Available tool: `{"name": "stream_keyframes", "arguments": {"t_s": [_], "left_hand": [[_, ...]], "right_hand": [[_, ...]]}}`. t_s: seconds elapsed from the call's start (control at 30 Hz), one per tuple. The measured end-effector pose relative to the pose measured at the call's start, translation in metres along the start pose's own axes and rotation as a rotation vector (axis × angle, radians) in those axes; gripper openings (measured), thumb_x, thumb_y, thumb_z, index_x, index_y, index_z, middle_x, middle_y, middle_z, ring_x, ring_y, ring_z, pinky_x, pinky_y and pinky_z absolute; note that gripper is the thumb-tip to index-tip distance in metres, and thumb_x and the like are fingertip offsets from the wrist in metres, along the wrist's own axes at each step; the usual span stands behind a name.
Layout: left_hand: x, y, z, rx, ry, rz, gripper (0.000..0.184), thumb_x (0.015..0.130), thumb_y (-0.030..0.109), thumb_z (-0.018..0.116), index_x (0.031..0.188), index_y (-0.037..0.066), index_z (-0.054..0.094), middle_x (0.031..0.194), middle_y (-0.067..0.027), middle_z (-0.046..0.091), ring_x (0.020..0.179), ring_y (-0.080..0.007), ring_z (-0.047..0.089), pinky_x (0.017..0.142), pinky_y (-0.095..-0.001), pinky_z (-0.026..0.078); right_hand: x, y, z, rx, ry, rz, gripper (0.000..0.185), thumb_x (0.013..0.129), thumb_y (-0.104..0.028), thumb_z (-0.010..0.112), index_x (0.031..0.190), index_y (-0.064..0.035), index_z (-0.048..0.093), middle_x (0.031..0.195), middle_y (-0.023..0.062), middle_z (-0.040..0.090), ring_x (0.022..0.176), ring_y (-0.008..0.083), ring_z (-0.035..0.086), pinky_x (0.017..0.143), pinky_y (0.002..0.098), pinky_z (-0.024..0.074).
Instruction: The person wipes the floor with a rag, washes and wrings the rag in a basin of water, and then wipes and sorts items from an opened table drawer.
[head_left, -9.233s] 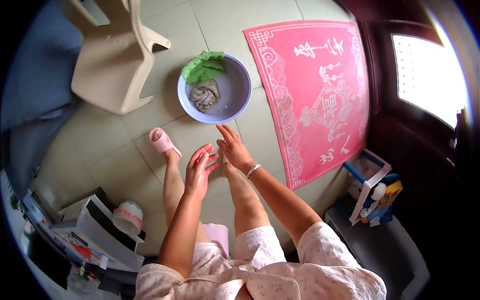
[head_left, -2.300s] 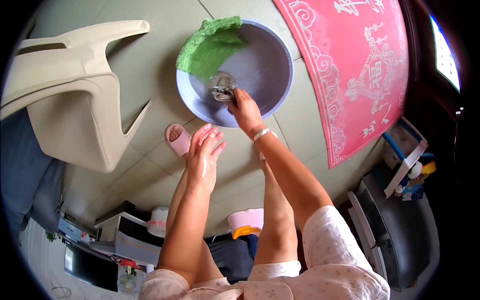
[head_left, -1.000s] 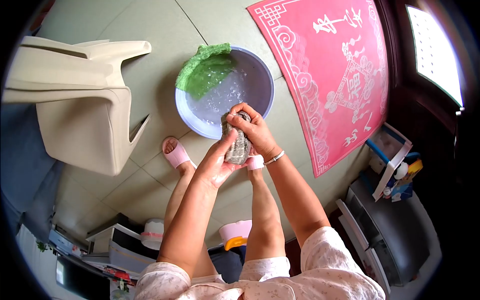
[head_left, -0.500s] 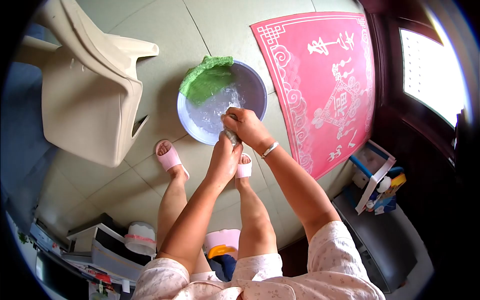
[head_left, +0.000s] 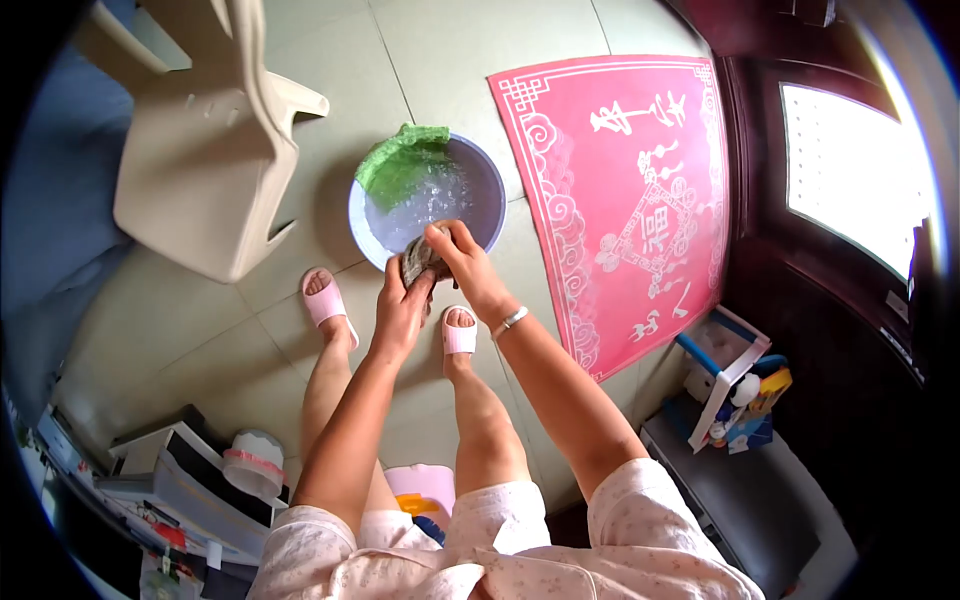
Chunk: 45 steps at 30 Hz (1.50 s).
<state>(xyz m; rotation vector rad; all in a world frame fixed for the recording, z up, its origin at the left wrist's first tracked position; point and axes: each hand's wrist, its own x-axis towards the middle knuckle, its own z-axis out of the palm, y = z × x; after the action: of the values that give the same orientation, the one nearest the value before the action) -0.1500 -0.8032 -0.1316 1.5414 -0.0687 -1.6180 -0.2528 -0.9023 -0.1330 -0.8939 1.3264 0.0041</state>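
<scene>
Grey cloth: it is bunched up between your two hands, held over or just beside the near rim of the blue basin (head_left: pixel 500 190); the angle from above hides its exact height. The grey cloth (head_left: pixel 418 258) shows only as a short, folded stretch.
Left hand: your left hand (head_left: pixel 398 315) grips the lower end, thumb up along the fabric, fingers mostly hidden behind it.
Right hand: your right hand (head_left: pixel 465 265), the one with the bracelet (head_left: pixel 514 318) above it, is closed around the upper end.
Water: white flecks and glints show on the water (head_left: pixel 438 195), which suggests drops falling (or bubbles; too small to be sure).
Green cloth: the green cloth (head_left: pixel 400 165) lies draped over the far left rim, partly inside, with neither of your hands on it.
Step in hand: you seem to be wringing or squeezing out the grey cloth.
Next move: it likely calls for firm opposing twists with both fists, kept above the basin so drips miss the floor tiles (head_left: pixel 310 240) and the pink mat (head_left: pixel 570 290).
</scene>
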Motion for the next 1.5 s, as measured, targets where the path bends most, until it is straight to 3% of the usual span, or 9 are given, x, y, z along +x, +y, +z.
{"name": "stream_keyframes", "arguments": {"t_s": [0.13,0.33,0.5,0.67,1.0,1.13,1.2,1.37,1.5], "left_hand": [[-0.057,0.033,0.002,-0.513,-0.158,-0.294,0.022,0.098,0.033,0.051,0.104,0.012,0.051,0.07,-0.0014,0.05,0.046,-0.0075,0.039,0.039,-0.0201,0.025],[-0.157,0.105,0.043,-0.729,-0.449,-0.453,0.028,0.099,0.036,0.046,0.092,0.01,0.054,0.068,-0.0006,0.049,0.041,-0.004,0.034,0.037,-0.0174,0.024],[-0.215,0.149,0.069,-0.58,-0.451,-0.453,0.038,0.098,0.046,0.043,0.084,0.011,0.05,0.063,-0.0021,0.049,0.039,-0.005,0.033,0.034,-0.0195,0.021],[-0.257,0.176,0.084,-0.425,-0.356,-0.403,0.046,0.097,0.051,0.041,0.079,0.01,0.051,0.057,-0.0038,0.048,0.037,-0.0069,0.032,0.033,-0.0219,0.021],[-0.232,0.137,0.101,-0.113,-0.023,0.237,0.054,0.101,0.042,0.034,0.068,0.005,0.057,0.049,-0.001,0.046,0.042,-0.0141,0.046,0.041,-0.0292,0.034],[-0.248,0.164,0.096,0.343,0.157,0.449,0.058,0.1,0.039,0.034,0.07,-0.002,0.061,0.053,-0.0132,0.056,0.05,-0.0272,0.057,0.05,-0.0386,0.043],[-0.255,0.177,0.098,0.435,0.19,0.417,0.051,0.098,0.03,0.03,0.073,-0.002,0.06,0.073,-0.029,0.061,0.07,-0.047,0.06,0.06,-0.0546,0.046],[-0.251,0.179,0.1,0.492,0.257,0.482,0.05,0.098,0.03,0.031,0.074,-0.001,0.061,0.071,-0.0266,0.062,0.068,-0.0446,0.062,0.06,-0.0527,0.049],[-0.25,0.179,0.102,0.512,0.241,0.555,0.047,0.098,0.029,0.033,0.076,-0.001,0.061,0.071,-0.0266,0.062,0.07,-0.0445,0.062,0.061,-0.0521,0.049]], "right_hand": [[-0.068,-0.008,-0.013,-0.053,-0.074,-0.506,0.048,0.091,-0.03,0.065,0.133,-0.0102,0.052,0.146,0.012,0.032,0.127,0.0229,0.044,0.102,0.0339,0.0424],[-0.188,-0.081,-0.018,-0.146,0.008,-0.739,0.03,0.083,-0.011,0.071,0.11,-0.0056,0.059,0.135,0.0137,0.049,0.127,0.0247,0.047,0.104,0.0371,0.0381],[-0.251,-0.123,-0.015,-0.149,0.183,-0.789,0.017,0.082,-0.007,0.071,0.083,-0.0033,0.055,0.083,0.0054,0.055,0.077,0.0167,0.052,0.072,0.0311,0.0448],[-0.303,-0.158,-0.004,-0.428,0.288,-0.886,0.016,0.083,-0.011,0.071,0.083,-0.0023,0.058,0.08,0.0095,0.056,0.067,0.0239,0.056,0.062,0.0335,0.0464],[-0.327,-0.185,0.02,-0.67,0.456,-0.677,0.032,0.094,-0.028,0.057,0.078,0.0,0.059,0.072,0.0187,0.059,0.068,0.038,0.058,0.062,0.0424,0.0453],[-0.311,-0.183,0.022,-0.563,0.475,-0.548,0.034,0.095,-0.029,0.055,0.081,0.0009,0.062,0.066,0.02,0.059,0.058,0.0303,0.056,0.059,0.0393,0.0444],[-0.299,-0.176,0.021,-0.518,0.502,-0.554,0.034,0.095,-0.028,0.055,0.08,0.0015,0.062,0.063,0.0169,0.057,0.057,0.025,0.053,0.057,0.0376,0.0433],[-0.288,-0.175,0.02,-0.311,0.499,-0.455,0.035,0.092,-0.024,0.056,0.069,0.0015,0.059,0.057,0.0002,0.044,0.057,0.0083,0.037,0.052,0.029,0.035],[-0.275,-0.164,0.006,-0.255,0.473,-0.483,0.036,0.091,-0.026,0.054,0.074,0.0048,0.06,0.055,0.0073,0.048,0.055,0.0139,0.042,0.054,0.0342,0.0388]]}}
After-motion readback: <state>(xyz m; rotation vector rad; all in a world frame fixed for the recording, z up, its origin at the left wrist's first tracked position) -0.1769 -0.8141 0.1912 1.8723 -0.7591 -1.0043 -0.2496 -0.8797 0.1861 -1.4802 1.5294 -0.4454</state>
